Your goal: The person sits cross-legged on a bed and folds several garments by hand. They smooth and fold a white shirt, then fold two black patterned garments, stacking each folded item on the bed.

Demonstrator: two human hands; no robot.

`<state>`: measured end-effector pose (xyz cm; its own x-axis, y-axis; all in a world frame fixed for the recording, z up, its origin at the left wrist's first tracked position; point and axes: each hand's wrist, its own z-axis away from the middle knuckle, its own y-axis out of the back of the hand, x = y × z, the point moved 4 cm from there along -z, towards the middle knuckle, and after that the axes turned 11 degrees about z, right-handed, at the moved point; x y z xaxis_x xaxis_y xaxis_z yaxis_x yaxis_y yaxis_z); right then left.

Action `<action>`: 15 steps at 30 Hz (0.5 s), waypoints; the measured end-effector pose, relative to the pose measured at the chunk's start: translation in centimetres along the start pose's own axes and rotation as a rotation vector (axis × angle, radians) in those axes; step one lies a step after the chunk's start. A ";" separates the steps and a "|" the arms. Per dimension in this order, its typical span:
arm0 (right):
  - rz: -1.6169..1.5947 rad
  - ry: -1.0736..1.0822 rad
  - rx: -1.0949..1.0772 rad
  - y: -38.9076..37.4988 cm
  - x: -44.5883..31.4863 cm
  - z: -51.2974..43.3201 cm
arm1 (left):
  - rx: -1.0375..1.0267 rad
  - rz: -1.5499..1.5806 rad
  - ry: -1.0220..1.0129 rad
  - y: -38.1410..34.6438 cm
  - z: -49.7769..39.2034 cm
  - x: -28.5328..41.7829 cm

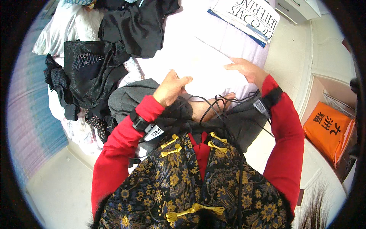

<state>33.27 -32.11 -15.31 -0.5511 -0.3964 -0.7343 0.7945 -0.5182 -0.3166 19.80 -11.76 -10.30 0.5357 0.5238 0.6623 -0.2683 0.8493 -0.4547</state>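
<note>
A white cloth (201, 64), perhaps a garment, lies spread over the bed in front of my crossed legs. Overexposure hides most of its folds and edges. My left hand (171, 87) grips its near left edge, thumb on top and fingers partly hidden beneath. At the right side, my right hand (246, 70) holds the cloth's edge with its fingers stretched over it. A bare foot (210, 108) shows just below the cloth, with black cables (213, 110) running across it.
Black satin clothing (134, 31) and a black garment with shiny studs (94, 71) are heaped left. A printed bag (246, 20) bearing writing lies at the bed's far right. An orange packet (327, 128) sits in an open compartment at right. White drawers (294, 10) stand beyond.
</note>
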 end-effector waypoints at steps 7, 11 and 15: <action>-0.125 0.302 0.220 -0.8 -6.3 8.0 | -0.250 -0.170 0.025 -6.4 -2.6 9.3; -0.222 0.594 0.500 -2.1 -9.9 12.7 | -0.460 -0.472 -0.180 -10.4 -4.0 15.0; -0.377 0.636 0.468 -7.2 -8.0 12.6 | -0.577 -0.538 -0.046 -9.6 -5.2 16.8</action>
<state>28.80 -34.78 0.41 -0.3982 0.2902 -0.8702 0.3248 -0.8426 -0.4296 35.58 -11.44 2.07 0.4366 0.0639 0.8974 0.4827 0.8251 -0.2936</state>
